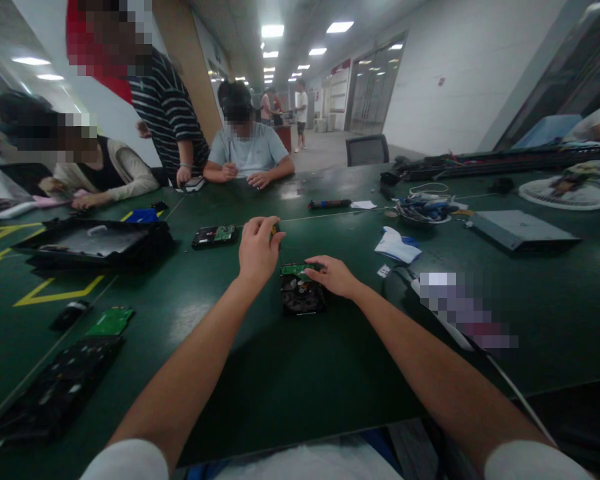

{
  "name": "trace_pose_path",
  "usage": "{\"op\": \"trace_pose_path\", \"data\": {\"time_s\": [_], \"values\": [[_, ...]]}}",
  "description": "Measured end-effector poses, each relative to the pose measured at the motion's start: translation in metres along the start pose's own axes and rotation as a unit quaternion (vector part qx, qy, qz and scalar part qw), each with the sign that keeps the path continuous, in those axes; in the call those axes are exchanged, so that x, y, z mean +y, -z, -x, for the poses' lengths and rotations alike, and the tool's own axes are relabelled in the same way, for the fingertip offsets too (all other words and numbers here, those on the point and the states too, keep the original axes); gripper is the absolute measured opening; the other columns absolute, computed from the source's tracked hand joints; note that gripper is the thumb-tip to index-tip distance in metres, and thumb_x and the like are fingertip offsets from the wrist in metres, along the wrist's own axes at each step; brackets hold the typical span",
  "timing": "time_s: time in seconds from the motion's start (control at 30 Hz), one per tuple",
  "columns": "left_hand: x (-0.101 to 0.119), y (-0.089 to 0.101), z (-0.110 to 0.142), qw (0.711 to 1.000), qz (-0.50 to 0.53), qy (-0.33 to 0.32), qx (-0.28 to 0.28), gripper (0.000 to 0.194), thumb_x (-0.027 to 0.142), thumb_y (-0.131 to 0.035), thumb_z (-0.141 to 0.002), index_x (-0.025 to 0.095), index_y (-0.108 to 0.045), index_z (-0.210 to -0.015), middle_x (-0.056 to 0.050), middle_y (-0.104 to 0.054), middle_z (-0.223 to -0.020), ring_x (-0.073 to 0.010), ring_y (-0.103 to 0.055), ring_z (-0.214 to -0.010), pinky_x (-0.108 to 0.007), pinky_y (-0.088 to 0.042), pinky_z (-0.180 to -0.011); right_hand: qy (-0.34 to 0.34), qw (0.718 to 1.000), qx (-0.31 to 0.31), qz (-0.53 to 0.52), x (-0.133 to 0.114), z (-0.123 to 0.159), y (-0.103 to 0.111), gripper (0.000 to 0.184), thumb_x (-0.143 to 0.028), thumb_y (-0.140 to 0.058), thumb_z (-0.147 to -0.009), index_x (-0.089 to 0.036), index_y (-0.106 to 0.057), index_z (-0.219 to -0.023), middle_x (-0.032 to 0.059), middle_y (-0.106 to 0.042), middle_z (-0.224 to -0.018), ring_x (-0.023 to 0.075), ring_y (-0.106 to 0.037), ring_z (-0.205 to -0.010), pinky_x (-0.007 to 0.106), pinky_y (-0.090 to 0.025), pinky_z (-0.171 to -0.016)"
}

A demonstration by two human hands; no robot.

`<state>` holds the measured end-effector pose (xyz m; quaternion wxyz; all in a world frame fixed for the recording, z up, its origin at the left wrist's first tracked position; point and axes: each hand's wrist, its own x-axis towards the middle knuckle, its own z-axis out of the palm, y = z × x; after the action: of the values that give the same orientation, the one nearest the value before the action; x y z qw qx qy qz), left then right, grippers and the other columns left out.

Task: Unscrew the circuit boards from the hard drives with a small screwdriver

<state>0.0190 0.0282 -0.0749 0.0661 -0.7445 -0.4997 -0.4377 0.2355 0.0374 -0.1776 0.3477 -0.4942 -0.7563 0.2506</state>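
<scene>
A hard drive [303, 297] lies on the green table in front of me, a green circuit board [293, 270] at its far end. My right hand [334, 275] is at the drive's far right corner, thumb over the board and fingers bent, gripping that edge. Just beyond the drive's far left corner, my left hand [258, 248] is raised with curled fingers. A small yellow-and-dark thing shows partly behind its fingertips; its kind is hidden. Left of that hand lies another drive with a green board [214, 236].
At the left are a black tray-like casing [100, 243], a loose green board [111, 321] and dark drives [55, 387]. To the right lie a white glove [398, 245], a power strip [443, 317], a metal box [523, 229] and a fan grille [563, 193]. Several people are across the table.
</scene>
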Motion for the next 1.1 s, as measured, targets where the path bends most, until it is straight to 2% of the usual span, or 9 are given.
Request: {"op": "trace_pose_path", "data": {"time_s": [0.13,0.33,0.5,0.63,0.73,0.83,0.9,1.03,1.1], "values": [[0.0,-0.002,0.001,1.0,0.001,0.002,-0.021,0.029,0.016,-0.056,-0.098,0.02,-0.06,-0.126,-0.014,-0.07,-0.125,-0.0286,-0.063,-0.12,-0.045,-0.05,-0.103,0.005,1.0,0.0,-0.001,0.001,0.0,-0.001,0.039,-0.043,-0.068,-0.094,-0.019,-0.072,-0.125,0.0097,-0.072,-0.118,0.0145,-0.059,-0.076,0.032,-0.05,-0.076],[-0.002,-0.007,0.002,0.998,0.04,0.051,-0.017,0.036,0.031,-0.071,-0.092,0.019,-0.053,-0.121,-0.014,-0.071,-0.12,-0.0284,-0.069,-0.108,-0.045,-0.054,-0.095,0.001,1.0,0.0,0.002,0.0,0.0,0.0,0.04,-0.043,-0.069,-0.093,-0.019,-0.073,-0.125,0.0102,-0.072,-0.118,0.0155,-0.06,-0.078,0.033,-0.05,-0.079],[0.001,0.0,-0.001,1.0,0.005,0.019,-0.021,0.026,0.019,-0.065,-0.093,0.021,-0.06,-0.118,-0.013,-0.069,-0.121,-0.0285,-0.064,-0.116,-0.046,-0.052,-0.101,0.001,1.0,-0.004,0.001,0.0,0.0,0.001,0.04,-0.043,-0.069,-0.093,-0.019,-0.072,-0.126,0.0104,-0.072,-0.119,0.0147,-0.061,-0.077,0.032,-0.05,-0.078],[0.002,-0.002,0.001,1.0,-0.006,-0.009,-0.029,0.034,0.011,-0.054,-0.096,0.021,-0.06,-0.129,-0.014,-0.067,-0.129,-0.028,-0.061,-0.124,-0.045,-0.049,-0.107,0.003,1.0,-0.001,-0.005,-0.001,0.0,0.0,0.039,-0.041,-0.069,-0.093,-0.019,-0.072,-0.125,0.0098,-0.072,-0.12,0.0141,-0.06,-0.075,0.032,-0.05,-0.077],[0.001,-0.007,0.004,0.999,0.016,0.014,-0.042,0.035,0.021,-0.058,-0.098,0.02,-0.054,-0.132,-0.016,-0.068,-0.13,-0.0293,-0.065,-0.121,-0.046,-0.052,-0.103,0.005,1.0,0.002,-0.003,-0.001,0.0,0.0,0.038,-0.041,-0.069,-0.093,-0.019,-0.073,-0.124,0.0095,-0.072,-0.12,0.014,-0.06,-0.075,0.032,-0.051,-0.078],[0.0,-0.008,0.004,0.997,0.042,0.053,-0.03,0.04,0.032,-0.07,-0.093,0.019,-0.051,-0.126,-0.016,-0.071,-0.123,-0.0306,-0.07,-0.11,-0.045,-0.056,-0.093,0.005,1.0,0.0,0.002,-0.001,0.0,0.0,0.038,-0.041,-0.069,-0.093,-0.02,-0.073,-0.125,0.0094,-0.072,-0.12,0.0136,-0.06,-0.075,0.032,-0.051,-0.078],[0.001,-0.006,0.003,0.997,0.042,0.059,-0.028,0.036,0.033,-0.07,-0.093,0.019,-0.052,-0.121,-0.015,-0.073,-0.118,-0.03,-0.071,-0.107,-0.045,-0.056,-0.092,-0.002,1.0,-0.001,0.005,-0.001,0.0,0.001,0.039,-0.041,-0.069,-0.093,-0.019,-0.072,-0.125,0.0095,-0.071,-0.12,0.0135,-0.06,-0.075,0.032,-0.05,-0.077],[0.003,0.001,0.0,0.999,0.013,0.026,-0.033,0.023,0.024,-0.063,-0.096,0.02,-0.06,-0.118,-0.014,-0.072,-0.119,-0.0283,-0.068,-0.111,-0.046,-0.054,-0.098,-0.002,1.0,0.0,0.007,0.0,0.0,0.0,0.039,-0.042,-0.069,-0.094,-0.019,-0.072,-0.125,0.0093,-0.072,-0.12,0.0135,-0.059,-0.075,0.032,-0.05,-0.077],[0.004,0.003,-0.001,1.0,0.008,0.001,-0.028,0.024,0.017,-0.059,-0.096,0.021,-0.063,-0.119,-0.013,-0.07,-0.125,-0.0277,-0.064,-0.119,-0.045,-0.051,-0.103,0.002,1.0,0.002,0.005,0.0,0.0,0.0,0.039,-0.042,-0.069,-0.093,-0.02,-0.072,-0.125,0.0088,-0.072,-0.12,0.0136,-0.059,-0.076,0.032,-0.05,-0.077]]}}
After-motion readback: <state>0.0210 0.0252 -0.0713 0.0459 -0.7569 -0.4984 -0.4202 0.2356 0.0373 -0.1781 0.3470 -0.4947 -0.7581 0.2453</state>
